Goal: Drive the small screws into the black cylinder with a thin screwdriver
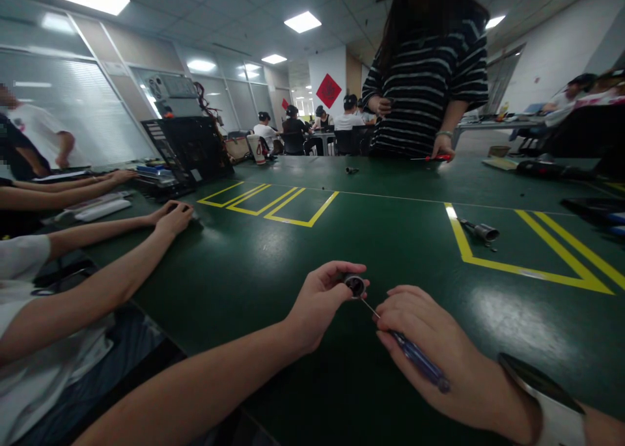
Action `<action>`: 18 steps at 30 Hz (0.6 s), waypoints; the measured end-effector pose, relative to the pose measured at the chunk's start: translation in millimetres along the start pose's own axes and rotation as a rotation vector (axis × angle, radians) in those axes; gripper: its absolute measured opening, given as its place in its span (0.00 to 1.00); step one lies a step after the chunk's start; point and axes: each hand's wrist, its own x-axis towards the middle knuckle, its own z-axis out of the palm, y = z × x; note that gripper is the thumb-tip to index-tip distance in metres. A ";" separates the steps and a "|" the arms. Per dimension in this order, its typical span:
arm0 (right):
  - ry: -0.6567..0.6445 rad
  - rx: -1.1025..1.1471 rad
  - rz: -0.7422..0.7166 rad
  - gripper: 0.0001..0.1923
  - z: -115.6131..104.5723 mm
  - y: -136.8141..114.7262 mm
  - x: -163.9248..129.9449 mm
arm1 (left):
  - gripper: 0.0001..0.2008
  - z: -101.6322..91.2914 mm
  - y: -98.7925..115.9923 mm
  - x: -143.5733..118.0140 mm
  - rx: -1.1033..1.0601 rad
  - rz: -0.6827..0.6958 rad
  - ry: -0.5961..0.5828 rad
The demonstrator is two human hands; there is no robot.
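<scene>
From where I stand, everything hangs on the short gap between the wearer's two hands. The left hand has a small, round metal part pinched between thumb and fingers, its hollow mouth turned back toward the wearer. The right hand is wrapped over a screwdriver with a translucent bluish handle. The hands sit near each other but apart, both raised a little over the green tabletop.

The screwdriver's long axis runs slantwise: handle butt down beside the right palm, thin shaft pointing away and leftward, straight at the part. Its tip ends at the lower rim of that mouth; whether it touches or goes inside, I can't tell. The part lies ahead and to the left of the right hand, while the left hand alone carries it.

Beyond the right hand, further off to its right, a similar metal piece lies inside a yellow tape outline. Well past both hands, a co-worker in a striped shirt holds a red-handled tool. Left of the left hand, a neighbour's hands rest near the tabletop.
</scene>
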 end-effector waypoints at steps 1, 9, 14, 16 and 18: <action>-0.007 -0.005 -0.002 0.07 0.3 -0.5 0.0 | 0.13 0.8 0.1 -0.1 0.002 0.000 0.019; -0.037 -0.004 0.000 0.08 0.1 -3.0 -0.2 | 0.10 1.8 -1.2 0.7 0.016 0.019 0.064; -0.053 -0.006 0.015 0.08 0.9 -3.7 1.7 | 0.09 1.9 -1.3 1.5 0.024 0.019 0.062; -0.056 -0.015 0.023 0.07 1.8 -4.3 2.6 | 0.09 2.4 -1.6 2.2 0.033 0.020 0.066; -0.052 -0.018 0.035 0.07 2.7 -4.8 2.7 | 0.08 2.4 -2.2 3.1 0.040 0.014 0.069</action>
